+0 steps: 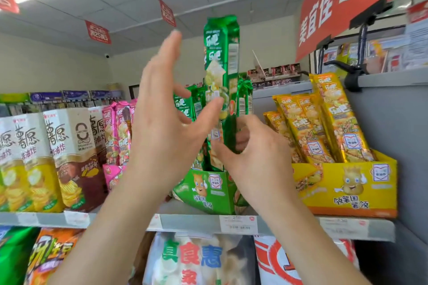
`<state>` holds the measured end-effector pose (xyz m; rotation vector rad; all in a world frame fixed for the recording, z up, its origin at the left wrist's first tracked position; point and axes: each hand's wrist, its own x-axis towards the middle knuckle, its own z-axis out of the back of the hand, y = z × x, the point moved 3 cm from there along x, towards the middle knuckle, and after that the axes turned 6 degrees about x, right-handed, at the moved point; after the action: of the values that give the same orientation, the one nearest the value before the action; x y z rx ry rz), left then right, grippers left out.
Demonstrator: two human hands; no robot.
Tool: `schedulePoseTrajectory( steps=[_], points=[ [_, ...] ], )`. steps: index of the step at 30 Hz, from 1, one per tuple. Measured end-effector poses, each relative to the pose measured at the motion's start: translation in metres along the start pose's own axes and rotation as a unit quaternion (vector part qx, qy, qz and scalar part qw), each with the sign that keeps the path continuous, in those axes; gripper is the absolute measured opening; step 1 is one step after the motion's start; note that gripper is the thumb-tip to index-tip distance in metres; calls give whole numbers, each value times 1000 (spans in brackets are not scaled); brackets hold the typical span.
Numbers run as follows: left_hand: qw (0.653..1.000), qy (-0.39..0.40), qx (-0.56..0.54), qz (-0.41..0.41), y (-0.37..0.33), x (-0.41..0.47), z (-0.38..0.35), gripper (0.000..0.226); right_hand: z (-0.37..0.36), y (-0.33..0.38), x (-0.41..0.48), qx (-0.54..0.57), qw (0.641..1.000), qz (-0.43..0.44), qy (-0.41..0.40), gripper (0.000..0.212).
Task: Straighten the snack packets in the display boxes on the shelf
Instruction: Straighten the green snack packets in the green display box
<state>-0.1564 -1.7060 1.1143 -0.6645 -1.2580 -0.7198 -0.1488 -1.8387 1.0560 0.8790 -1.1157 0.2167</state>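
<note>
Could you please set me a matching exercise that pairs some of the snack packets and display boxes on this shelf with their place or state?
Things:
1. tall green packet
2. yellow display box
3. pink packets
4. green display box

Places or states:
A. at the right end of the shelf
B. upright, held in the right grip, its top above the other green packets
C. just left of the green box
D. in the middle, under the held packet

Pairs: 1-B, 2-A, 3-C, 4-D
</note>
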Motion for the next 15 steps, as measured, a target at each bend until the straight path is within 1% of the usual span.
schedulePoseTrajectory(
  steps=[2,3,5,7,9,10,11,14,15],
  points=[
    [998,32,53,-23,-1,17,-1,85,-2,1,-2,-64,996,6,54,31],
    [995,49,78,-32,-1,22,-3,82,-3,2,-3,-96,992,11,77,29],
    [990,63,115,-48,0,28,-7,66,-2,4,-5,-132,985,11,114,29],
    [991,53,115,-46,4,29,-8,51,1,4,-6,-131,979,-2,158,32],
    [993,47,101,-32,9,26,-9,43,6,2,-4,-107,973,-23,204,34],
    [994,51,94,-27,10,23,-10,40,11,1,-2,-98,974,-31,204,33],
    [994,59,90,-27,12,20,-12,39,17,0,3,-92,979,-31,178,29],
    [992,85,79,-43,14,16,-16,36,36,-3,24,-84,996,-15,21,14],
    [992,93,78,-47,14,17,-16,35,36,-4,29,-77,997,-18,-3,21]
  ],
)
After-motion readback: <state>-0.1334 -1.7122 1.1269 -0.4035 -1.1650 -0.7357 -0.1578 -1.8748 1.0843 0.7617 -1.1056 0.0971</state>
